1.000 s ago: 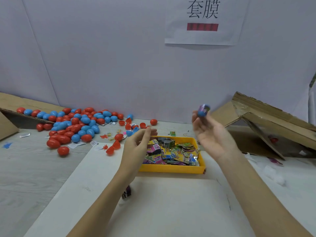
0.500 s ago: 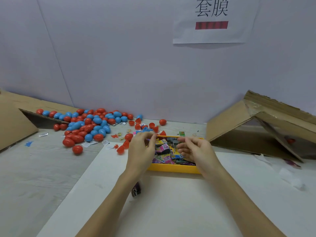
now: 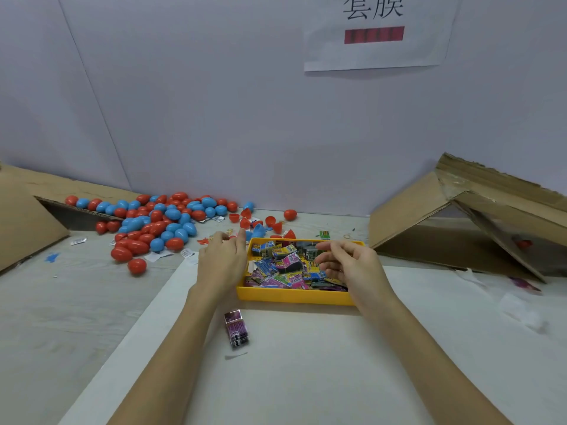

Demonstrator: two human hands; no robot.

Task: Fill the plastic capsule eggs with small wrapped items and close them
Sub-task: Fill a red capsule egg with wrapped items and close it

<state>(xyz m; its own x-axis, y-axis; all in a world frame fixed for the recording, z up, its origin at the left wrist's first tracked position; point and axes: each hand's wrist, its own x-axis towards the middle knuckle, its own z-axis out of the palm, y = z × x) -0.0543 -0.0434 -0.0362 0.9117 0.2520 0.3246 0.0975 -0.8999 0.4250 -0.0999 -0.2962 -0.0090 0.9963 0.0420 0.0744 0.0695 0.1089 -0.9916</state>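
Your left hand [image 3: 223,259] reaches out past the left edge of the yellow tray [image 3: 294,297], back of the hand up, fingertips drawn together near the loose egg halves [image 3: 250,223]; can't tell if they're pinching anything. Your right hand [image 3: 349,265] hovers over the wrapped items [image 3: 283,266] in the tray, fingers loosely curled, nothing in them. The closed red and blue eggs [image 3: 159,223] are piled far left, and one wrapped packet [image 3: 236,328] lies just in front of the tray.
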